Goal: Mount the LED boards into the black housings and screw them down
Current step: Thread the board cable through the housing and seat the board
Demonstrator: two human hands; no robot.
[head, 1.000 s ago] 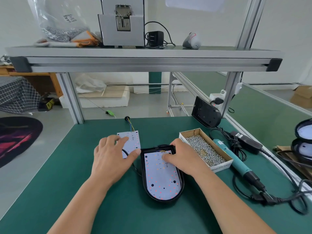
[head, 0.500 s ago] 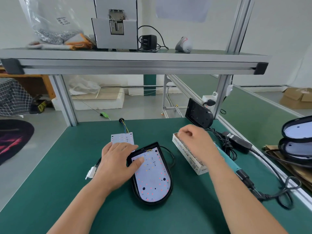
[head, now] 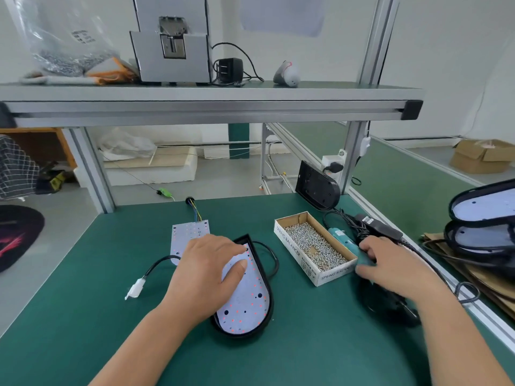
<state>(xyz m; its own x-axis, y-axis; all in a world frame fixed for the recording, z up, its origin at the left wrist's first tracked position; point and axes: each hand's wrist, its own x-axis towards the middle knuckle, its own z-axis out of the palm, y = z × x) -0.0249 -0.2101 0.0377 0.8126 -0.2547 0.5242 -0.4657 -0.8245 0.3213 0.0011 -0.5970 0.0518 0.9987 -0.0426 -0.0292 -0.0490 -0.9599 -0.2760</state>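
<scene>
A black housing (head: 269, 302) lies on the green table with a white LED board (head: 249, 305) seated inside it. My left hand (head: 207, 270) rests flat on the board's upper part, thumb pressing on it. A second bare LED board (head: 187, 233) with coloured wires lies just behind that hand. My right hand (head: 390, 267) curls round the teal electric screwdriver (head: 341, 238), which lies to the right of the cardboard box of screws (head: 315, 246). The housing's black cable ends in a white connector (head: 134, 289) at the left.
An empty black housing (head: 317, 188) leans against the frame post at the back. Two finished housings (head: 485, 218) are stacked at the far right. The screwdriver's black cables and power brick (head: 379, 228) trail along the right edge. A shelf (head: 211, 103) spans overhead.
My right hand left the board, passed over the screw box and now grips the screwdriver to its right. My left hand moved onto the board. The housing has turned slightly.
</scene>
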